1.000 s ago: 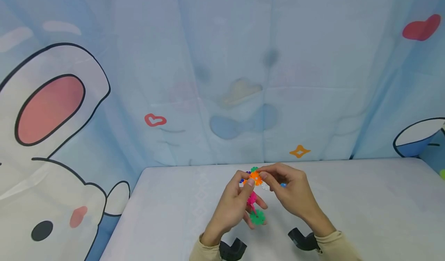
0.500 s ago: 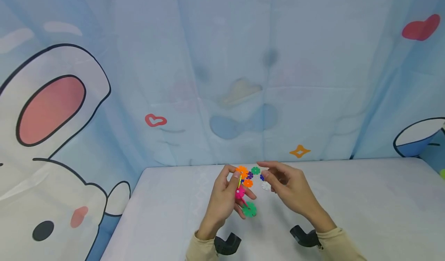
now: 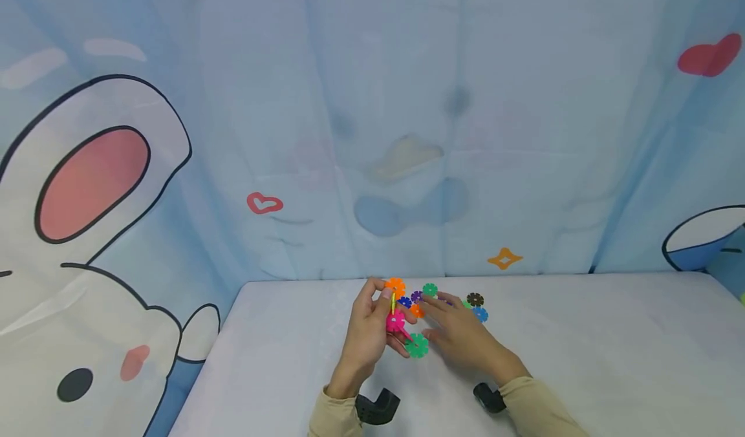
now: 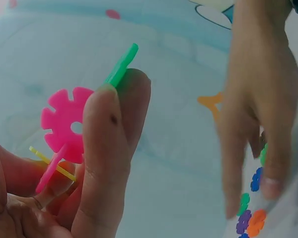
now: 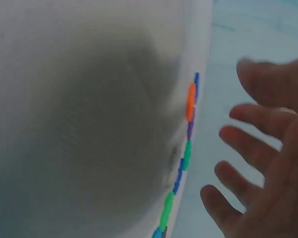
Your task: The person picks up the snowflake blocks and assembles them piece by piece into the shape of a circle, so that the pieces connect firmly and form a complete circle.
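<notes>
My left hand (image 3: 367,327) pinches a chain of joined snowflake discs. In it are an orange disc (image 3: 396,286), a yellow disc (image 3: 393,304) seen edge-on, a pink disc (image 4: 64,121) and a green disc (image 3: 417,346). Another pink disc (image 4: 50,171) shows edge-on in the left wrist view. My right hand (image 3: 462,337) hovers beside the loose discs with its fingers spread, holding nothing. Near its fingertips lie a loose orange disc (image 3: 416,310), a purple disc (image 3: 416,297) and a small green disc (image 3: 430,289). The hand hides part of the row.
Past the right hand lie a dark brown disc (image 3: 475,299) and a light blue disc (image 3: 480,314). A dark blue disc (image 3: 405,302) sits near the left fingers. The white tabletop (image 3: 617,353) ends at a blue printed curtain (image 3: 524,133).
The right hand has come away from the chain's orange disc and lowered toward the loose discs, its fingers spreading. The left hand has shifted left with the chain.
</notes>
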Demonstrator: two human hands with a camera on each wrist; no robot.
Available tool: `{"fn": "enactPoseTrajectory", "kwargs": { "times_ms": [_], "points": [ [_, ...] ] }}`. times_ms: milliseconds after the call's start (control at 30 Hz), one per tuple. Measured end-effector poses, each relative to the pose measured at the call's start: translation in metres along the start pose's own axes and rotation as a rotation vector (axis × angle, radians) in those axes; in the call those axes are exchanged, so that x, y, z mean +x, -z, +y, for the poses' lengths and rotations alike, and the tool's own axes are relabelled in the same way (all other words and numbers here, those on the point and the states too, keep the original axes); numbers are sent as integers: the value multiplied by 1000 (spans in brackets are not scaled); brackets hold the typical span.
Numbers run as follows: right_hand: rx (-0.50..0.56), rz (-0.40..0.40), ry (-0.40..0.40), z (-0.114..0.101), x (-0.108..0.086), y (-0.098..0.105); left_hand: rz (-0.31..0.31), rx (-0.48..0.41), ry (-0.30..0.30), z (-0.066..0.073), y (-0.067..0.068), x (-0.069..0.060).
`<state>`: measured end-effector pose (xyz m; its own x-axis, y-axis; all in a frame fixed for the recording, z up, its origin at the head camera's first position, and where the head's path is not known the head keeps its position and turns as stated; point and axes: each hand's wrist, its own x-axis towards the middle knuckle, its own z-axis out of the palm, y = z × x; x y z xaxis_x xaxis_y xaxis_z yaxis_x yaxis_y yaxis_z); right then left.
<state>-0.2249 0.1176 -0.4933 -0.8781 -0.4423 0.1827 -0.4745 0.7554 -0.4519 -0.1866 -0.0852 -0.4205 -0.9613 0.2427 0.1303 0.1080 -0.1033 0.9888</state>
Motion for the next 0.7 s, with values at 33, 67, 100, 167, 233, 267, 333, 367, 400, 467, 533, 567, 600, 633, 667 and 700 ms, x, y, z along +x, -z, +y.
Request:
{"fn": "enactPoseTrajectory", "kwargs": {
  "times_ms": [33,67,100,167,233,267,333,367,400,467,533,567,600,633,667,700],
  "points": [
    [-12,-47,3,-1,1,-3,0,-3,0,0,1,0],
    [-13,-92,-2,-2,1,-6,0,-7,0,0,2,0],
    [-10,-131,-6,-3,0,-8,0,-9,0,0,3,0],
    [-10,-184,-21,-6,0,-10,4,-5,3,1,5,0],
    [-13,-198,-37,-8,1,-9,8,-1,7,2,6,0],
    [-16,-184,-51,-9,1,-8,9,-6,11,2,6,0],
    [-34,-139,-72,-12,2,-5,14,-12,19,2,7,1],
    [-39,-118,-82,-13,3,-3,14,-18,23,2,8,1],
    [-42,-97,-95,-14,4,-1,13,-25,25,2,8,1],
    [-45,-60,-122,-16,4,1,13,-35,32,1,9,1],
    [-49,-44,-128,-16,5,2,13,-30,34,1,9,1],
    [-54,-37,-129,-15,5,1,12,-29,36,1,8,1],
    [-60,-33,-130,-15,5,0,11,-27,39,2,8,1],
    [-68,-31,-131,-14,5,-1,10,-25,41,2,8,1],
    [-78,-30,-137,-13,5,-3,10,-23,42,2,8,1],
    [-85,-27,-144,-12,5,-5,8,-21,44,2,7,1]
  ]
}}
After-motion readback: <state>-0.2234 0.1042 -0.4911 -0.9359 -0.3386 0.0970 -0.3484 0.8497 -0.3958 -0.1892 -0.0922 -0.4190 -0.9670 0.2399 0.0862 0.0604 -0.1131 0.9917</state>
